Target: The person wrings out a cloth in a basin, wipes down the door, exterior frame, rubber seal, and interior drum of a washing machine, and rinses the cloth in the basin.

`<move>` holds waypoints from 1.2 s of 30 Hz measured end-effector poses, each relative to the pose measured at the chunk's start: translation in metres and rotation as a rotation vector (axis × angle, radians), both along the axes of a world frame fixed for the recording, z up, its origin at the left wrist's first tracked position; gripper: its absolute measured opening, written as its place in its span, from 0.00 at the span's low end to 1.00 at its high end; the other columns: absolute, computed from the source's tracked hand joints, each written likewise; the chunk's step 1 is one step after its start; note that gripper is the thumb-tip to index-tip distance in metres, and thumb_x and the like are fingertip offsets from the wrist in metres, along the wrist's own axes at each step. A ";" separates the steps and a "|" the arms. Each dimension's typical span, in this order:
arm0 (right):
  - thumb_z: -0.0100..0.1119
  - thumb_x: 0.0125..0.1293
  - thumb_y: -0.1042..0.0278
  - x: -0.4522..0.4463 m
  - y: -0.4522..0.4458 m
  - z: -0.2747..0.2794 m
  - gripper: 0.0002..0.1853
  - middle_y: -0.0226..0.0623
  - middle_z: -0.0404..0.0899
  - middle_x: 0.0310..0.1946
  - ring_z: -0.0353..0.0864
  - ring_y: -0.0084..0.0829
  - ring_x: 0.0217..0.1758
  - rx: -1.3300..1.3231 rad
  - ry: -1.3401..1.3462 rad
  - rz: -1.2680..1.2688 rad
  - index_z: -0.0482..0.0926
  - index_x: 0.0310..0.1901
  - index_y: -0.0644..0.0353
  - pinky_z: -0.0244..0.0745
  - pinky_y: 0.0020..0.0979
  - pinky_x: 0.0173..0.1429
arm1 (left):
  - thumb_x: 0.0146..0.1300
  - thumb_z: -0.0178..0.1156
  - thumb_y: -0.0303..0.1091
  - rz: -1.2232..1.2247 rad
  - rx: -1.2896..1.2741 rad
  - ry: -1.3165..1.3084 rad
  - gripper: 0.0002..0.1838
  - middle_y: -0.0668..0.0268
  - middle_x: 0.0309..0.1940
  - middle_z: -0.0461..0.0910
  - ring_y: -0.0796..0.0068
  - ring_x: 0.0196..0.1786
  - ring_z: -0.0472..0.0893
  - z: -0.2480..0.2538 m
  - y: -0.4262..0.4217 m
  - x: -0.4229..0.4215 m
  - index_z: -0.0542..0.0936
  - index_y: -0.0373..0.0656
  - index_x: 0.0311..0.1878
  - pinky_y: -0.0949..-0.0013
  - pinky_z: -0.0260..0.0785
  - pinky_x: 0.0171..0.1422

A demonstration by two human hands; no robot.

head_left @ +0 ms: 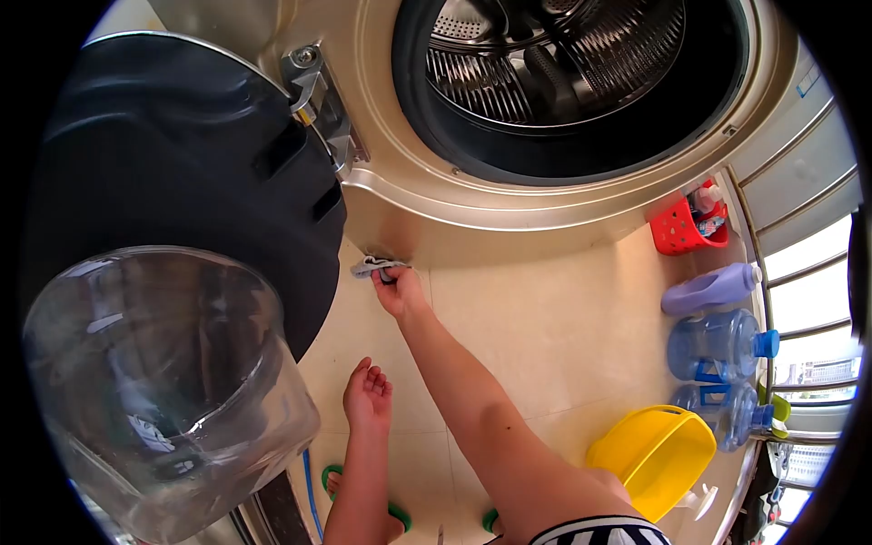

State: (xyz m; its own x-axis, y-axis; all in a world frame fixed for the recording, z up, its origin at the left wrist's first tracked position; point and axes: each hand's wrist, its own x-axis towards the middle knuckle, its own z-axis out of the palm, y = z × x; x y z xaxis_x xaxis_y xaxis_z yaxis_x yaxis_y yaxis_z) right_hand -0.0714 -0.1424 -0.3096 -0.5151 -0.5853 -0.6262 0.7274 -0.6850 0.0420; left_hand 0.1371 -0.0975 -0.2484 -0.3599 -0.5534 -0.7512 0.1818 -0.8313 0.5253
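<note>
My right hand (401, 292) is closed on a small grey cloth (374, 266), which is bunched against the lower front of the washing machine (509, 213), close to the floor. My left hand (368, 396) hangs lower down over the tiles, palm turned up. Its fingers are loosely bent and apart, with nothing in them. To its left is the machine's open door with a clear bulging window (173, 363) and a black rim (163, 163). Above both hands, the metal drum (554, 68) shows through the round opening, with no laundry visible in it.
Along the right side stand a red basket (677, 229) with bottles, a purple jug (708, 289), two blue water bottles (713, 343) and a yellow bucket (649, 454). A barred window (808, 318) lies beyond. Green slippers (400, 518) and a blue hose (311, 490) are below.
</note>
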 end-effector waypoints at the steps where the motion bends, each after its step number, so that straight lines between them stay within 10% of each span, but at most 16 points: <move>1: 0.45 0.60 0.84 -0.002 0.001 -0.010 0.14 0.42 0.70 0.49 0.71 0.37 0.50 0.032 0.039 0.029 0.69 0.48 0.67 0.76 0.35 0.55 | 0.65 0.56 0.32 0.000 0.003 -0.014 0.10 0.72 0.33 0.76 0.79 0.36 0.73 0.000 0.000 0.000 0.79 0.46 0.49 0.74 0.68 0.41; 14: 0.47 0.68 0.64 -0.117 0.209 -0.034 0.08 0.34 0.79 0.30 0.79 0.27 0.30 0.402 0.190 -0.263 0.76 0.36 0.56 0.79 0.24 0.30 | 0.65 0.56 0.32 -0.135 0.009 0.133 0.10 0.71 0.34 0.77 0.79 0.36 0.74 0.012 0.019 -0.058 0.78 0.45 0.48 0.73 0.68 0.41; 17: 0.48 0.65 0.64 -0.126 0.227 0.039 0.08 0.32 0.79 0.29 0.79 0.26 0.29 0.799 0.250 -0.278 0.76 0.37 0.56 0.76 0.25 0.28 | 0.65 0.56 0.33 -0.204 0.019 0.092 0.10 0.72 0.33 0.76 0.79 0.35 0.73 0.016 0.033 -0.068 0.79 0.46 0.48 0.73 0.68 0.41; 25: 0.46 0.66 0.61 -0.049 0.105 0.068 0.09 0.33 0.74 0.38 0.75 0.30 0.36 0.627 0.416 -0.016 0.71 0.42 0.54 0.78 0.32 0.38 | 0.65 0.58 0.33 -0.175 0.001 0.118 0.10 0.75 0.32 0.77 0.80 0.34 0.74 0.021 0.031 -0.078 0.79 0.47 0.48 0.73 0.69 0.41; 36: 0.48 0.58 0.50 -0.192 0.299 0.071 0.13 0.31 0.72 0.28 0.69 0.30 0.26 0.785 0.242 -0.238 0.72 0.35 0.51 0.66 0.35 0.31 | 0.65 0.57 0.34 -0.180 -0.065 0.064 0.10 0.73 0.33 0.75 0.79 0.36 0.73 0.019 0.027 -0.058 0.79 0.45 0.48 0.73 0.67 0.41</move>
State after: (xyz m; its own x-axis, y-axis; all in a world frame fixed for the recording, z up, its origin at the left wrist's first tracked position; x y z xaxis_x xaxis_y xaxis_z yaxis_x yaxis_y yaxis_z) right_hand -0.2636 0.1563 -0.2385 -0.7411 0.1131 -0.6618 0.4879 -0.5864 -0.6466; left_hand 0.0794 -0.0709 -0.2289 -0.5032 -0.5225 -0.6883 0.0682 -0.8180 0.5712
